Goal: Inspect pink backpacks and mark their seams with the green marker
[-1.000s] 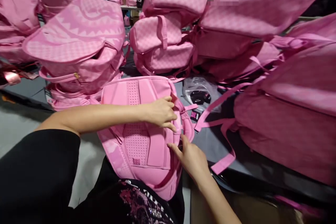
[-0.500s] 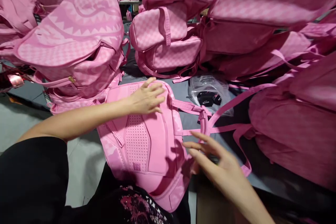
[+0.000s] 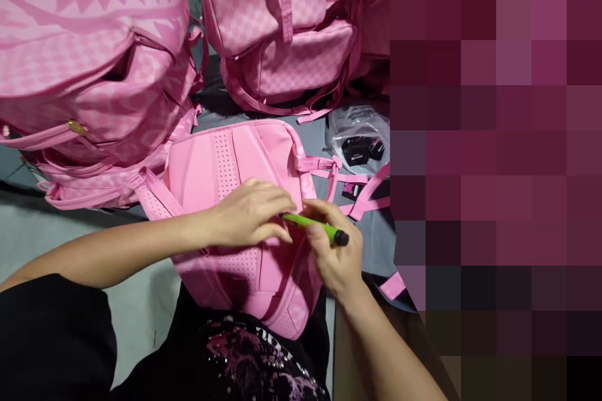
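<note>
In the head view, a pink backpack (image 3: 192,166) lies across my lap and the table edge, its padded back panel with dotted mesh strips facing up. Over that panel, my right hand (image 3: 336,250) is closed round a slim green pen-shaped tool (image 3: 308,220) with a black end; its exact kind is unclear. My left hand (image 3: 254,210) has curled fingers and meets the tool's left end between thumb and fingers. That end is partly hidden. Shoulder straps (image 3: 157,191) hang at the backpack's sides.
A large pink backpack (image 3: 94,75) stands at the left. Stacked checkered pink bags (image 3: 268,6) sit behind on the dark table. A clear plastic bag (image 3: 350,128) with black pieces lies beyond my right hand, near loose pink straps (image 3: 369,194). The right side is blurred out.
My right hand has moved left and up over the back panel, and the green tool now shows in it. My left hand has gone from lying spread on the panel to curling at the tool's end.
</note>
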`<state>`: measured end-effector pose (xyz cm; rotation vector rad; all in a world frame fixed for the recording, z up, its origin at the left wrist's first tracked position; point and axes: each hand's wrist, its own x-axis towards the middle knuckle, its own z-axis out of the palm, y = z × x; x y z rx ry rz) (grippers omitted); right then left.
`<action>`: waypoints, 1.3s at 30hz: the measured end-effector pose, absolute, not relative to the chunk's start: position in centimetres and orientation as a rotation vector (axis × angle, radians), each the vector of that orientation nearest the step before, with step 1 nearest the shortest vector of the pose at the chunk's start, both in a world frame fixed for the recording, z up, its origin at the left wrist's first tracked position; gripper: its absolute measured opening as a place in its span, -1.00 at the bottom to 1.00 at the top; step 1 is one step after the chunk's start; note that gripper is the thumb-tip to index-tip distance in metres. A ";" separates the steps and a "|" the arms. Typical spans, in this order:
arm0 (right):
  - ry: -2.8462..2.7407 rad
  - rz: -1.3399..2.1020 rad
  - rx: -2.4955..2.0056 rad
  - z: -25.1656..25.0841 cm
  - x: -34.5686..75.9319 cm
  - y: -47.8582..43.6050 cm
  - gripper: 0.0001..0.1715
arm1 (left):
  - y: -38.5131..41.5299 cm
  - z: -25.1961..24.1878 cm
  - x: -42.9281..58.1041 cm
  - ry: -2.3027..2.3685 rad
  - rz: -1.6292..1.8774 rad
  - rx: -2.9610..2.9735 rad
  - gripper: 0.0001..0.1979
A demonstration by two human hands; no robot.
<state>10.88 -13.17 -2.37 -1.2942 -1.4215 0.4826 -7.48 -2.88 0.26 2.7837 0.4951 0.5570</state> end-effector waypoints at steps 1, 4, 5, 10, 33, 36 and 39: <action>-1.344 0.544 -1.343 -2.7 11.7 -13.2 -0.47 | -1.8 0.0 -7.6 0.519 0.623 2.837 -0.58; -1.099 0.634 -1.353 -3.0 13.0 -13.2 -0.21 | 1.3 -0.8 -7.2 0.616 0.695 3.007 -0.44; -1.069 0.643 -1.338 -3.0 13.1 -13.1 -0.15 | 2.0 -0.9 -6.9 0.628 0.645 3.068 -0.43; -1.013 0.756 -1.277 -2.3 11.6 -12.3 -0.46 | 3.0 -0.6 -5.4 0.529 0.373 3.168 -0.41; -1.244 0.270 -1.602 -4.4 10.7 -11.9 -0.77 | -1.5 -4.3 -5.7 0.505 0.911 3.193 -0.78; -1.233 0.271 -1.576 -4.6 10.7 -12.0 -0.80 | -1.4 -4.4 -5.7 0.515 0.905 3.204 -0.78; -1.214 0.270 -1.583 -4.9 10.7 -12.1 -0.78 | -1.4 -4.4 -5.6 0.520 0.868 3.197 -0.78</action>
